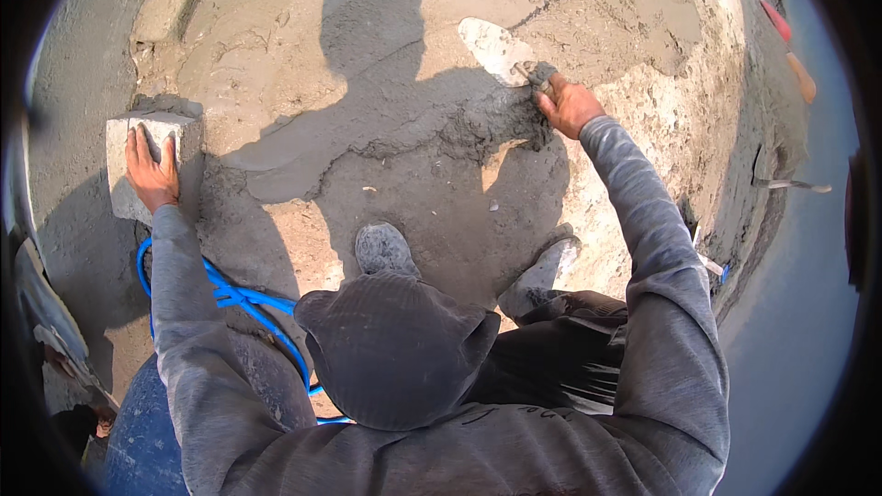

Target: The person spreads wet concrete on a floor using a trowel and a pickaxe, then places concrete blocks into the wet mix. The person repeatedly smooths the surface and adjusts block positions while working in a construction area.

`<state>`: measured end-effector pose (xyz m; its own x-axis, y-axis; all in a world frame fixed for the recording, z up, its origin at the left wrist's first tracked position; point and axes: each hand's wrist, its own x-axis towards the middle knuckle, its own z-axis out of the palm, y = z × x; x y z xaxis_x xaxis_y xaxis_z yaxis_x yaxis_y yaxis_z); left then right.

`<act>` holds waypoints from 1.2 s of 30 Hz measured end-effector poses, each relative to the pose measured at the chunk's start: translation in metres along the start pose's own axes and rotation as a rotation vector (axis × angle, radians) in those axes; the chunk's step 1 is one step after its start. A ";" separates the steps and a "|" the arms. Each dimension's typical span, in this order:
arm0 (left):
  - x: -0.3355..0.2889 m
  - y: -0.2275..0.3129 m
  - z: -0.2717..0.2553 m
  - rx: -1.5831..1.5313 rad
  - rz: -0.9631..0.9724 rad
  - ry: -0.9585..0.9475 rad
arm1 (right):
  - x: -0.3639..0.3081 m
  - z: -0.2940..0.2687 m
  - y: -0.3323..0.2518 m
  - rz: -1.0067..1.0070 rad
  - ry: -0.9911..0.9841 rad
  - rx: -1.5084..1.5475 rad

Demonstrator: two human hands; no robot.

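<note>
My left hand point(153, 168) lies on top of a pale grey block point(190, 152) at the left, fingers spread across its upper face. Over to the right, my right hand point(571, 106) is closed round the handle of a trowel point(493, 48). Its pale, mortar-smeared blade points away to the upper left, over wet grey mortar point(386, 129). A rough, lumpy ridge of mortar runs just below the blade. Most of the trowel's handle is hidden by my fingers.
Another block-shaped piece point(170, 5) sits in mortar at the far left. A blue hose point(266, 312) loops near my left forearm, beside a blue drum point(142, 432). Long-handled tools point(776, 20) lie along the right edge. My dusty shoes point(384, 250) stand on the mortar-covered ground.
</note>
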<state>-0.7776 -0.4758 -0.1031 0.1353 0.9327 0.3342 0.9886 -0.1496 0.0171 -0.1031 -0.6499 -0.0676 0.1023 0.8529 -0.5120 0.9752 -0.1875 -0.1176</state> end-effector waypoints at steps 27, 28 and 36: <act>-0.060 0.014 -0.022 0.055 -0.407 -0.346 | -0.025 0.092 -0.111 -0.459 -0.245 0.426; -0.068 0.003 -0.023 0.054 -0.423 -0.361 | -0.031 0.084 -0.123 -0.482 -0.343 0.279; -0.065 0.009 -0.034 -0.001 -0.441 -0.395 | 0.046 -0.005 -0.132 -0.023 -0.292 0.449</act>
<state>-0.7800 -0.5490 -0.0927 -0.2736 0.9584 -0.0808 0.9571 0.2796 0.0761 -0.2261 -0.5842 -0.0715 -0.0394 0.7004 -0.7126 0.7902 -0.4147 -0.4513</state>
